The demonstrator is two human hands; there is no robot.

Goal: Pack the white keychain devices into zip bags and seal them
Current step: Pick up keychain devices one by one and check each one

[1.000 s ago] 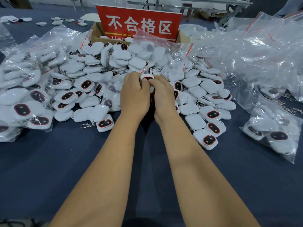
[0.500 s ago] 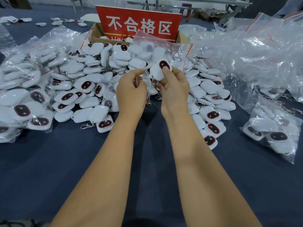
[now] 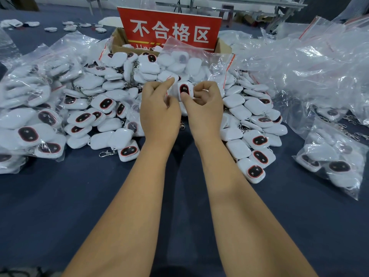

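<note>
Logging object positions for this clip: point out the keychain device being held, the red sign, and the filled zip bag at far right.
held keychain device [image 3: 184, 90], head view, on its dark oval face.
red sign [image 3: 169, 29], head view, on the red panel among the white characters.
filled zip bag [image 3: 335, 156], head view, on the clear plastic front.

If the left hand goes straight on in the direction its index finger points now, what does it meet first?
Most likely the clear zip bag already holding white devices, just past the fingertip of the left hand. It may already touch the bag's film; depth is unclear. Beyond stands the red sign.
</note>
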